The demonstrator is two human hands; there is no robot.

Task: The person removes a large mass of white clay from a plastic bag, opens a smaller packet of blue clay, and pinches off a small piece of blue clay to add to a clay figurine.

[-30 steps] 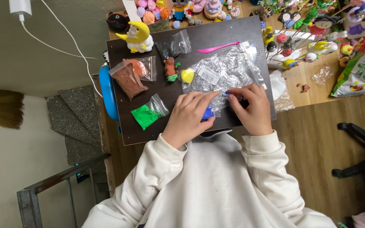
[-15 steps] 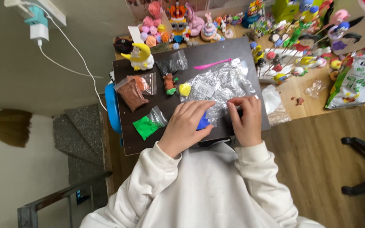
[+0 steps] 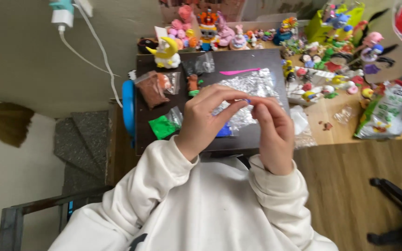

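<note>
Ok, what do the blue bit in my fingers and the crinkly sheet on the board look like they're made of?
The blue bit, pinched between left hand and right hand, looks like soft matte modelling clay, though too little shows to be sure. The crinkly sheet looks like clear glossy plastic film: it wrinkles and throws bright white glints against the dark board.

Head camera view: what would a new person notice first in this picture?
First, the two hands raised in the middle, the left hand and right hand pinching a tiny blue piece between their fingertips above a dark board. On the board lie a crinkled clear plastic sheet, a green clay bag and a brown clay bag. Behind, along the top edge, stands a crowded row of colourful small figures.
</note>
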